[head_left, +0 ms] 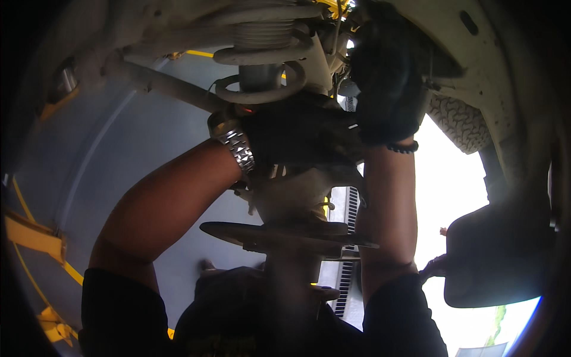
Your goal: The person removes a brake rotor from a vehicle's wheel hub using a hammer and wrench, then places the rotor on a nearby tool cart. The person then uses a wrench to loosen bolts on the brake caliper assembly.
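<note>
Both my arms reach up among the suspension parts of a vehicle. My left hand (297,134), in a black glove with a metal watch (238,149) at the wrist, lies just below the coil spring (262,56). Its fingers are lost in shadow. Higher up, my right hand (386,89), also black-gloved with a dark bead bracelet (403,147), is beside the light-coloured body panel (464,53). Its fingers are too dark to make out. Below my hands are the hub housing (291,193) and the edge-on brake disc (279,231).
A knobbly tyre (459,124) shows beyond the panel. At the right hangs a dark mudflap-like shape (496,259). Yellow lift arms (35,235) stand at the left above the grey floor (148,143). A drain grate (345,279) runs along the floor. A pale axle tube (172,86) slants across.
</note>
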